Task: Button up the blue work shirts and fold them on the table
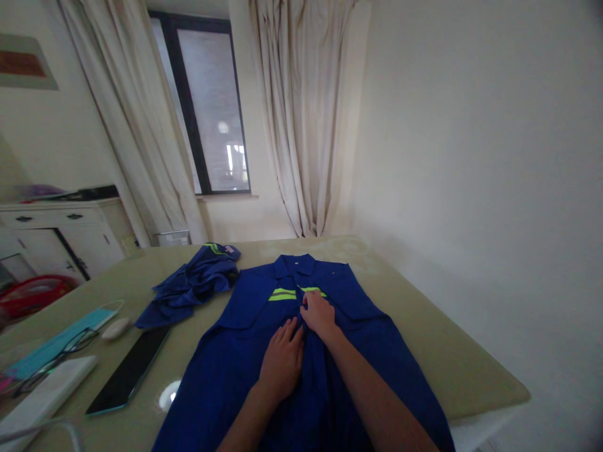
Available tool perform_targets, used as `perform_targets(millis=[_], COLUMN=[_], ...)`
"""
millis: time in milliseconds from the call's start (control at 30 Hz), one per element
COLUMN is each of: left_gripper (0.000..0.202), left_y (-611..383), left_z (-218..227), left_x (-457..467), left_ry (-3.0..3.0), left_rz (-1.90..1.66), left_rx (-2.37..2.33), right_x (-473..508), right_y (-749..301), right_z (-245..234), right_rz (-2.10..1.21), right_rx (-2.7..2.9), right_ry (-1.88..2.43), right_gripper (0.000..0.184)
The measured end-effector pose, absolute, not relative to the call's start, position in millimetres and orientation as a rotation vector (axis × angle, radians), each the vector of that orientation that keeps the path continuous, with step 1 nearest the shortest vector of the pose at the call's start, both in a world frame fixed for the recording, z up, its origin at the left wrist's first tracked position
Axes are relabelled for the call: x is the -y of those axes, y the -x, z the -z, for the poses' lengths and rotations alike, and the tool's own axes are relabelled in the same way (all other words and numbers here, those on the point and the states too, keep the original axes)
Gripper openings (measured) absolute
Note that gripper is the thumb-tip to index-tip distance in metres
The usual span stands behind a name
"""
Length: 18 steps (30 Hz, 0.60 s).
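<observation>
A dark blue work jacket (374,342) with yellow-green reflective stripes lies spread on the table, its collar at the far end. Its sleeves look folded inward across the chest. My right hand (319,314) pinches the front opening just below the chest stripe, fingers closed on the cloth. Just nearer to me, my left hand (282,359) rests on the jacket beside the front opening, its fingers stretched out over the fabric. Its thumb is hard to make out.
Left of the jacket lies a crumpled blue garment (195,285) with similar stripes. Nearer are a black phone (129,370), a white mouse (115,329), glasses (80,340), a blue face mask (59,345) and a white flat box (49,395). A wall (485,188) borders the table (452,351) on the right.
</observation>
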<state>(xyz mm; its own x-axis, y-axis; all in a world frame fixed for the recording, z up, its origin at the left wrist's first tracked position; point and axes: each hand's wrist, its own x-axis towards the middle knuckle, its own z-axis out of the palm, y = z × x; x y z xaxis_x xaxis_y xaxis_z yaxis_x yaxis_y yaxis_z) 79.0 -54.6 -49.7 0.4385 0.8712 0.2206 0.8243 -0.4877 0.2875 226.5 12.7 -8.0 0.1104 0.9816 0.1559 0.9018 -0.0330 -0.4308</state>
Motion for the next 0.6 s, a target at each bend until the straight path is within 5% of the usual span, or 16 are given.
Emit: perform_targets(millis=[367,600], left_gripper=[0.041,0.035], left_y=[-88,-105], left_z=[8,20], left_x=[11,-32], left_ry=[-2.214,-2.034], left_rz=[-0.502,-0.552], left_rx=[-1.775,-1.961], right_x=[-14,-19], right_y=[-232,-235], right_z=[30,32], right_rz=[-0.257,-0.353], right_rx=[1.879,1.796], right_ry=[1.806,1.803], right_gripper=[0.022,0.028])
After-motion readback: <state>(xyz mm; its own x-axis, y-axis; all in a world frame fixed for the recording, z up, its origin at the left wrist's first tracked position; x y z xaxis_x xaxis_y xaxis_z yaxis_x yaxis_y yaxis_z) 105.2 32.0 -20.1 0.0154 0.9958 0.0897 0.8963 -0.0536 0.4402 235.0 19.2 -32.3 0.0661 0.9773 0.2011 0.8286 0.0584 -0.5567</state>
